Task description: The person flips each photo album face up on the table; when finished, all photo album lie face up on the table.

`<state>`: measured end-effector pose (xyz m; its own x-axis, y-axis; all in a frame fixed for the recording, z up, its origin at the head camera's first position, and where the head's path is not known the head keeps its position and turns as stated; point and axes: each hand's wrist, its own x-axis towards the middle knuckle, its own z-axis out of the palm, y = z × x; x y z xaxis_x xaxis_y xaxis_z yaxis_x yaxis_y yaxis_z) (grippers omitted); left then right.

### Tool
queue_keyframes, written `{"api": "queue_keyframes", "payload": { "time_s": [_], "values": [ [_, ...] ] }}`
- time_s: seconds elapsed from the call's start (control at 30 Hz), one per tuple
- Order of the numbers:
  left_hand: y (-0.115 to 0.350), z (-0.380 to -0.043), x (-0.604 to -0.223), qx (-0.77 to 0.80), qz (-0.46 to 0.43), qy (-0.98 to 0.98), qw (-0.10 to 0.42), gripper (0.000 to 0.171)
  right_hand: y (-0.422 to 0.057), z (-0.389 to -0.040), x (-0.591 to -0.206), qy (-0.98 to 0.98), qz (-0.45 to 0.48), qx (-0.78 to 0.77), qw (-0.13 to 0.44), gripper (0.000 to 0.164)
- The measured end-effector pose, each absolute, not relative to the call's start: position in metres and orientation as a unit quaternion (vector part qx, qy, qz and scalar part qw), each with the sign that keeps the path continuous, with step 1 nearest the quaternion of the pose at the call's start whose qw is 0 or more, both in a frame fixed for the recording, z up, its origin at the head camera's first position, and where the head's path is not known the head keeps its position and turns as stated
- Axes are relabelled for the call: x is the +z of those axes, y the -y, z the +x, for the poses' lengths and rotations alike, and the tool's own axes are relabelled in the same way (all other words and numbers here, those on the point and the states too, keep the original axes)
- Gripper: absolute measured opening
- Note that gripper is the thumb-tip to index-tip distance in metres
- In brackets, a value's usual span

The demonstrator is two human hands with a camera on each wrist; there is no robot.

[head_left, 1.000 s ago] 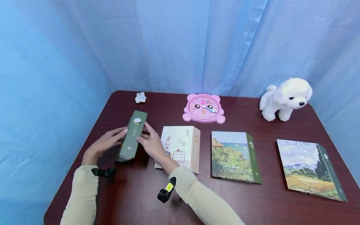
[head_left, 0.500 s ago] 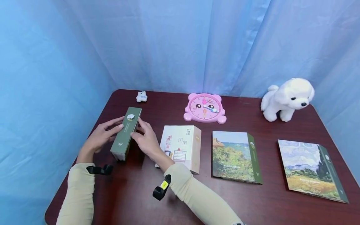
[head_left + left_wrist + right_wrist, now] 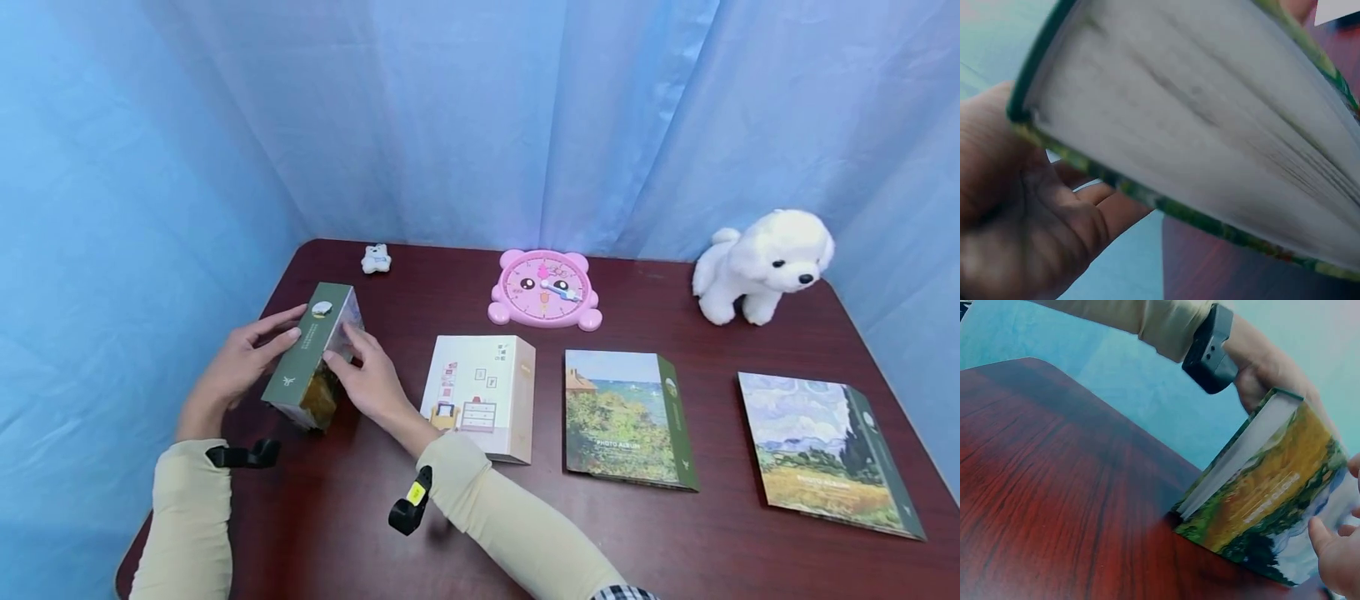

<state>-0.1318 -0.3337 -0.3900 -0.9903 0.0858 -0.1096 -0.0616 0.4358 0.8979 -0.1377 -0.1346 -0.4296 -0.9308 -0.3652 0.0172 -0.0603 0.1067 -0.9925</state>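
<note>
While left hand [image 3: 232,362] and right hand [image 3: 375,385], fingers loosely extended, brace a thick green-spined painted-cover book [image 3: 309,350] spine-up on dark-red wooden table [image 3: 337,517], positioning seems in hand; next probably needs even two-sided pressure.

Left hand [image 3: 238,360] and right hand [image 3: 371,382] face each other, fingers loosely extended; left forearm [image 3: 189,521] points forward, right forearm [image 3: 517,525] slants left.
</note>
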Motion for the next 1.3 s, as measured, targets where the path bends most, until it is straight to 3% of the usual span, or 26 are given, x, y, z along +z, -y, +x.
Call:
{"api": "queue_keyframes", "payload": {
  "time_s": [0.3, 0.57, 0.9, 1.3],
  "values": [
    [0.339, -0.125, -0.372, 0.401, -0.022, -0.915, 0.04, 0.053, 0.152, -0.135, -0.445, -0.769, -0.15, -0.603, 0.147, 0.057],
    [0.343, -0.126, -0.363, 0.311, -0.023, -0.947, 0.075, 0.072, 0.164, -0.127, -0.452, -0.792, -0.142, -0.561, 0.194, 0.069],
    [0.369, -0.128, -0.371, 0.375, -0.048, -0.919, 0.115, 0.071, 0.171, -0.127, -0.457, -0.822, -0.123, -0.517, 0.205, 0.076],
    [0.392, -0.119, -0.413, 0.454, -0.089, -0.876, 0.139, 0.074, 0.172, -0.12, -0.466, -0.839, -0.137, -0.488, 0.198, 0.084]
  ]
}}
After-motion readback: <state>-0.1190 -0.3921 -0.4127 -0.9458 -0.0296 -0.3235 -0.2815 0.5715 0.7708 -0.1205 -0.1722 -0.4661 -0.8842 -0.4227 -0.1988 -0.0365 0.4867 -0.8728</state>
